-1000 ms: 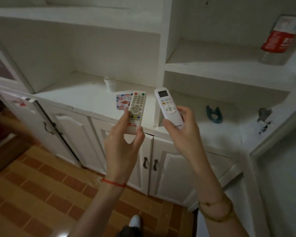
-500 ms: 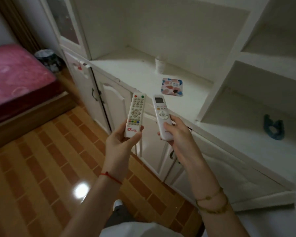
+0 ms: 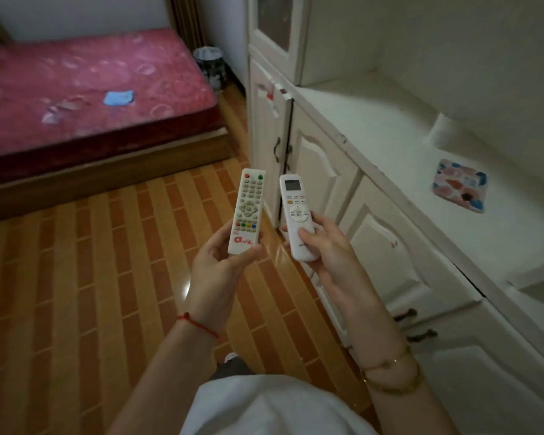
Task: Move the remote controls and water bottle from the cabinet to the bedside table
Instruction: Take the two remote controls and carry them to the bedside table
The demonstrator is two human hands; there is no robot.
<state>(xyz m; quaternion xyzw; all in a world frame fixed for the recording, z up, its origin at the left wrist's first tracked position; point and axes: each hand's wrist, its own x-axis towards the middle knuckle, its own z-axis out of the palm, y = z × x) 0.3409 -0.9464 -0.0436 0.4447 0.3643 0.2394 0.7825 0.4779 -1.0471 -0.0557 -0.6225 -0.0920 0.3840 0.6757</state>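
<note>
Cabinet (image 3: 390, 127) swung right; hands (image 3: 220, 271) grip remotes (image 3: 247, 211).

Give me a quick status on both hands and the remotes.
Left hand grips the buttoned remote. Right hand grips the screen remote. Both remotes off the cabinet, over the floor. Water bottle and bedside table not in view.

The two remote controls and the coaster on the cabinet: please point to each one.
TV remote (image 3: 247, 211): head view, on its keypad.
Air-conditioner remote (image 3: 296, 211): head view, on its round button pad.
Coaster (image 3: 459, 185): head view, on its patterned top.
</note>
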